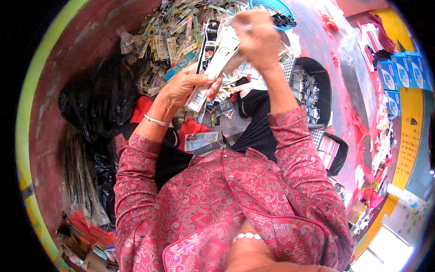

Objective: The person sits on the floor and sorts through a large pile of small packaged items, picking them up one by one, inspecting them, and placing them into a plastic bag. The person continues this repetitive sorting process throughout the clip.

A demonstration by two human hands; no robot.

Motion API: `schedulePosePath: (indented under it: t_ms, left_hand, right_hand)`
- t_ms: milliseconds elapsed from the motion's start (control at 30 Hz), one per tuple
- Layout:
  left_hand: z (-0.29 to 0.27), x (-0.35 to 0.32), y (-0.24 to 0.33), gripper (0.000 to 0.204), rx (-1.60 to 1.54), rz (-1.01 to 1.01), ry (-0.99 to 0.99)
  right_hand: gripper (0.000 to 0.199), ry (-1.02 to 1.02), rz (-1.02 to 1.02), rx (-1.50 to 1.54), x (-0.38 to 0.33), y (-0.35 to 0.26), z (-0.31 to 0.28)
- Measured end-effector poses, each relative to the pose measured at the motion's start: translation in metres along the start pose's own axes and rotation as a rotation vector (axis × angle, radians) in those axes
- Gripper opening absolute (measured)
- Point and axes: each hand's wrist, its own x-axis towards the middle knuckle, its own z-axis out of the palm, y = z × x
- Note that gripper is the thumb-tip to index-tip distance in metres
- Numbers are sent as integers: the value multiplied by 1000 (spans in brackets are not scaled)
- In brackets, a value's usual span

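Observation:
My left hand (183,88) is closed round the lower ends of several long, slim packets. On top lies a white packet (222,56) with a round print, and a black packet (210,41) sticks out beside it. Close to the upper end of the white packet is my right hand (258,38), raised with curled fingers. Motion smears those fingers, so whether they grip anything does not show. Beyond both hands spreads a large heap of similar slim packets (170,43).
A blue basket (272,5) with black items stands behind my right hand. To the right are a black container of small packets (312,86) and another holding pink-and-white cards (328,152). Black plastic bags (95,99) lie at left. Blue boxes (401,70) stand far right.

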Motion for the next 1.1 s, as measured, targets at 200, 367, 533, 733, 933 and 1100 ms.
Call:
schedulePosePath:
  t_ms: [200, 367, 533, 733, 933, 1100]
  left_hand:
    - [-2, 5, 6, 48, -97, 117, 37]
    - [1, 3, 2, 40, -62, 79, 57]
    - [1, 5, 2, 33, -130, 55, 67]
    - [-1, 11, -1, 37, -79, 113, 121]
    - [0, 11, -3, 36, -56, 124, 102]
    - [-8, 13, -8, 30, 102, 4, 57]
  right_hand:
    - [30, 121, 1147, 818, -9, 50, -22]
    - [24, -465, 973, 976, -7, -15, -12]
    - [17, -403, 941, 1036, -13, -10, -8]
    - [18, -285, 980, 990, -13, -10, -7]
    - [17, -304, 996, 1101, -14, -5, -7]
    - [24, -401, 971, 871, -23, 9, 11]
